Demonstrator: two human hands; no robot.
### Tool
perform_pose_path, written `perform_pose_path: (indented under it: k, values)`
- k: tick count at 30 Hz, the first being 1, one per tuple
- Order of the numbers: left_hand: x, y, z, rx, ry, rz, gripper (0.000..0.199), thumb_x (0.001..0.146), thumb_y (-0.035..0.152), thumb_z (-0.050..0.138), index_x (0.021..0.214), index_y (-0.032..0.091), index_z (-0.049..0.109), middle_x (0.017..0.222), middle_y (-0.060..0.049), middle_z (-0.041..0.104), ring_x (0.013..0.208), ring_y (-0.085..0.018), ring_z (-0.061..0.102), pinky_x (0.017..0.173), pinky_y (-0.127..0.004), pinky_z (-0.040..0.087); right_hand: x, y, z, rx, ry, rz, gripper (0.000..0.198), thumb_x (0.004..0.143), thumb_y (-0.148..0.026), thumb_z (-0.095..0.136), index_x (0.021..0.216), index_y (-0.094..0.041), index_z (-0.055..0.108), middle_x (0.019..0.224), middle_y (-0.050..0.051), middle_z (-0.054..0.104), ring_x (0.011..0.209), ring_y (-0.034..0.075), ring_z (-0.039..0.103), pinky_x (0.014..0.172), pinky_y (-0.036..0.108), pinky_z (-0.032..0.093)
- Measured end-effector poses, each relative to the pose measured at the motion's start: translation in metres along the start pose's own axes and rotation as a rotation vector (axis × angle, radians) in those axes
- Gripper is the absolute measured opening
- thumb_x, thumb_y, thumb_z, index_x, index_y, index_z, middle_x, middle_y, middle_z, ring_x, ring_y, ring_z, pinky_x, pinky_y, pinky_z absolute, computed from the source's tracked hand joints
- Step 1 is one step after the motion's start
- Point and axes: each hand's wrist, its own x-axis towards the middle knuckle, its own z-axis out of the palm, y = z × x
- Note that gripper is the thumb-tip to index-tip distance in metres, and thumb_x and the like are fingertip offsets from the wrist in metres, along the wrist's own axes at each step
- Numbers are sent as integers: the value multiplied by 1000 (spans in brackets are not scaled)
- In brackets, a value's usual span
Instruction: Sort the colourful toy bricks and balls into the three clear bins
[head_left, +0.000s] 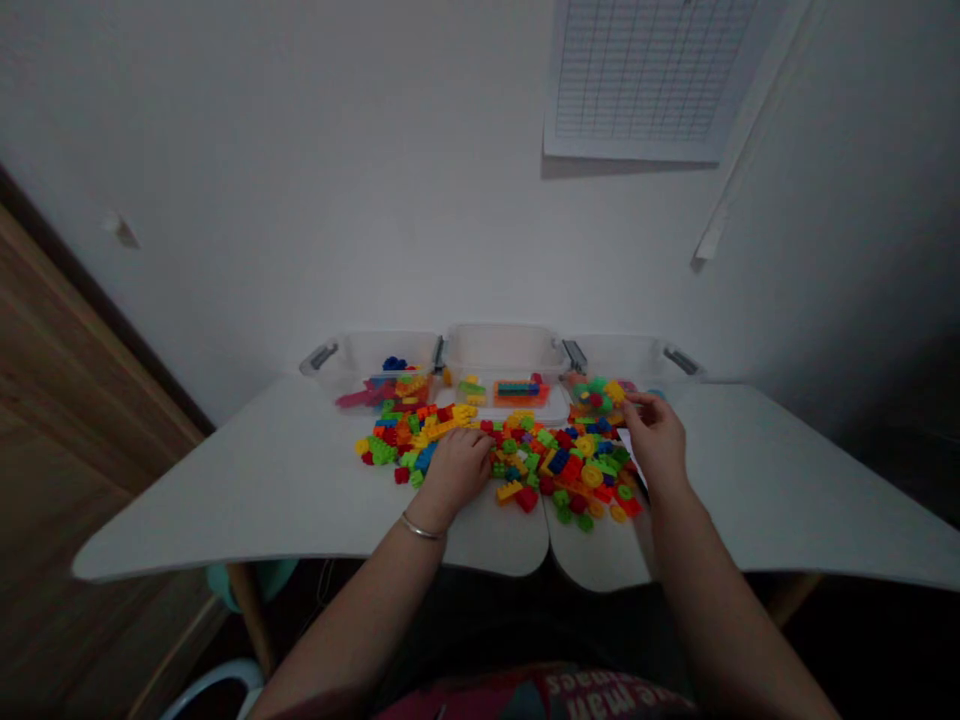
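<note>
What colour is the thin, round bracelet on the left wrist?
Silver bracelet, seen in the head view.

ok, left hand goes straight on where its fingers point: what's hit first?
Loose toy building bricks right by the left hand's fingertips, likely red or green ones; depth is unclear.

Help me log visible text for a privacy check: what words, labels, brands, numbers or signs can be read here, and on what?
Shirt: pale lettering at the bottom edge, part of it perhaps "man"; the rest is too blurred or cut off to read.
Gridded paper sheet on the wall: any entries are too small to read.
Toy building blocks and clear plastic bins: no readable text.
</note>
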Motion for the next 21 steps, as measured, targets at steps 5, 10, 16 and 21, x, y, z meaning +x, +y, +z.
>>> perform_pose_path:
  k: [5,10,16,21]
  values:
    - [0,-1,1,-2,14,6,20,83,17,57,100,19,66,100,-7,68,95,-23,60,90,-40,49,20,-31,11,138,-3,-72,32,74,-47,64,87,-19,65,79,3,66,69,17,59,66,31,50]
    - [-1,-1,-1,-1,18,15,20,83,17,56,101,19,66,102,-7,68,96,-23,60,90,-40,49,41,-56,38,92,-75,-174,28,76,-43,61,88,-19,67,83,4,68,67,16,58,60,29,48]
    - [-3,-3,1,8,6,9,20,82,16,57,100,19,66,101,-7,68,95,-23,61,89,-41,49,60,-63,78,-93,-262,-417,20,80,-28,55,89,-18,70,92,7,71,77,18,62,75,33,51]
    - [-2,-4,4,12,18,10,20,81,13,57,98,19,66,101,-7,68,95,-23,61,89,-40,49,63,-61,98,-358,-379,-528,24,85,-23,52,95,-18,73,102,8,72,96,21,63,90,35,46]
